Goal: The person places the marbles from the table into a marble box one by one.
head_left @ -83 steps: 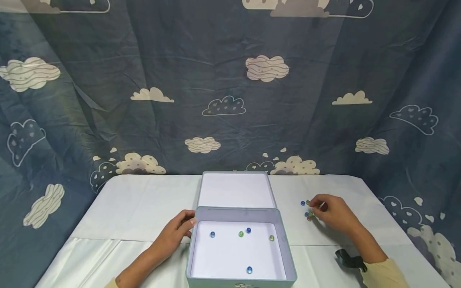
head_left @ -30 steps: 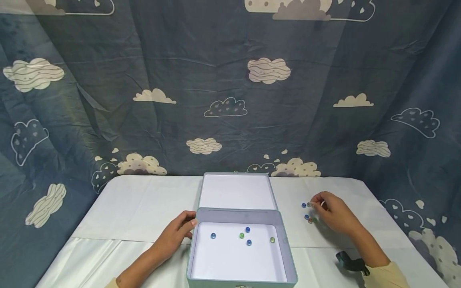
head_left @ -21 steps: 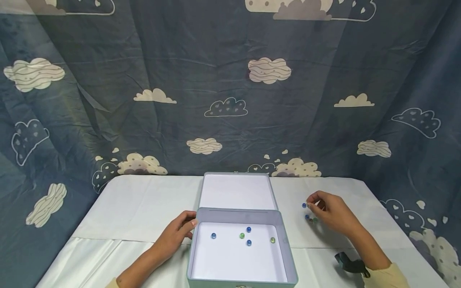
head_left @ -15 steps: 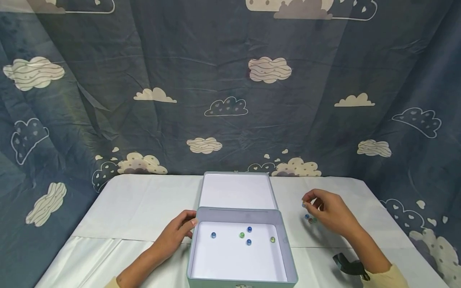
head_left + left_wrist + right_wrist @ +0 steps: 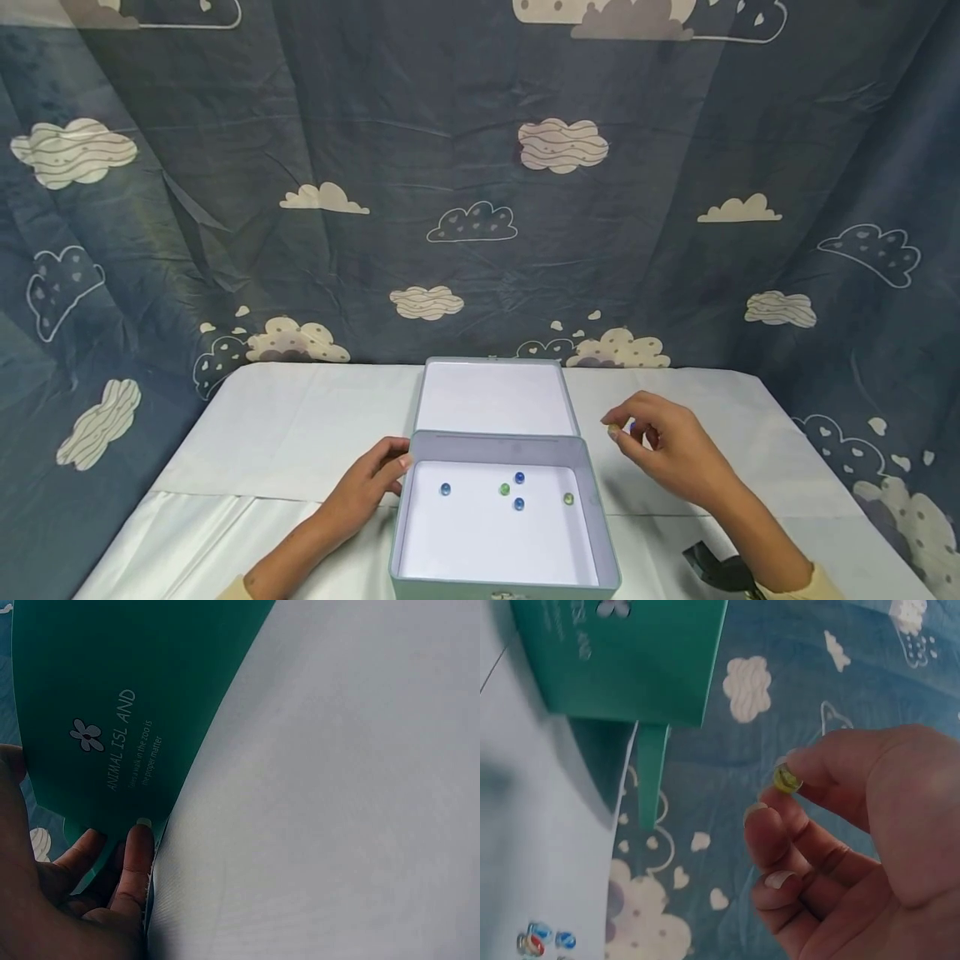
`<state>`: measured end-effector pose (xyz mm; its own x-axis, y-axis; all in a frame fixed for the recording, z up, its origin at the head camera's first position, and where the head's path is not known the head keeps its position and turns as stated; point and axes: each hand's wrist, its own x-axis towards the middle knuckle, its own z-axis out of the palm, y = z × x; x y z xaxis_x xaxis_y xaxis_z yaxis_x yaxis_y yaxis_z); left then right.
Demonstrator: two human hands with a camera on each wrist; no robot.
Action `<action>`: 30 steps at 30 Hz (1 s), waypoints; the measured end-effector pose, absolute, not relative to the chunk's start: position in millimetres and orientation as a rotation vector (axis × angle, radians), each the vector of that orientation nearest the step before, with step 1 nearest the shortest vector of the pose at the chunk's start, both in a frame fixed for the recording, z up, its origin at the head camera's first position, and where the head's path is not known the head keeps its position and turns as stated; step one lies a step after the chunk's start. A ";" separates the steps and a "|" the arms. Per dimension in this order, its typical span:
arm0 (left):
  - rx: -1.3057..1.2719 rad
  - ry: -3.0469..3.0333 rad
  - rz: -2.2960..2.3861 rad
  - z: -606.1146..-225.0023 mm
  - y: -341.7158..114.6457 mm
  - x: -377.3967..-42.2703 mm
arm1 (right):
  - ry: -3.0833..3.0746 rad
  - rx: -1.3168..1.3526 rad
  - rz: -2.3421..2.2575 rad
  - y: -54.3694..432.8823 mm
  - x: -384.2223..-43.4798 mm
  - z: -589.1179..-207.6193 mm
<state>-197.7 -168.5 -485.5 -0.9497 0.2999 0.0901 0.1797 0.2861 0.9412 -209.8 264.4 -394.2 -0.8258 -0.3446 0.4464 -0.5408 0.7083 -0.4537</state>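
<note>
Left of an open green tin box (image 5: 606, 533), my left hand (image 5: 367, 479) grips its back left corner, thumb at the rim and fingers against the outer wall. In the left wrist view, fingers (image 5: 135, 862) touch the printed green side. My right hand (image 5: 675, 446) pinches a yellow-green glass marble (image 5: 786, 780) between thumb and index finger, above the cloth right of the box. Several marbles lie apart inside, including a blue marble (image 5: 446, 489) and a green marble (image 5: 504, 489). The right wrist view shows a red marble (image 5: 532, 945) beside blue ones on the cloth.
The box's lid (image 5: 491, 396) is folded back flat behind it. A white cloth (image 5: 300, 433) covers the table. A dark blue curtain with clouds (image 5: 472, 167) hangs behind. A black wrist strap part (image 5: 712, 567) sticks out from the right wrist.
My right hand has picked the yellow-green marble from the group on the cloth and moved left toward the box. A blue marble inside rolled backward from the front. The left hand stays put.
</note>
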 end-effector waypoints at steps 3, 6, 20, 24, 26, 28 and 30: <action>0.462 2.437 1.757 -485.3 -168.7 -197.9 | -2.595 0.697 0.854 257.2 -204.9 -391.1; 0.468 2.439 1.756 -485.4 -168.9 -198.1 | -2.640 0.654 0.856 249.3 -198.6 -388.1; 0.471 2.422 1.781 -486.9 -168.4 -197.2 | -2.557 0.747 0.840 216.7 -179.7 -393.3; 0.469 2.422 1.777 -485.8 -168.4 -196.8 | -2.584 0.737 0.844 206.6 -175.5 -396.2; 0.469 2.427 1.772 -484.7 -168.4 -196.6 | -2.609 0.728 0.853 201.2 -174.0 -397.6; 0.470 2.428 1.769 -484.2 -168.4 -196.4 | -2.618 0.739 0.866 196.8 -173.3 -399.4; 0.473 2.432 1.766 -484.1 -168.4 -196.3 | -2.618 0.759 0.881 193.1 -172.9 -401.3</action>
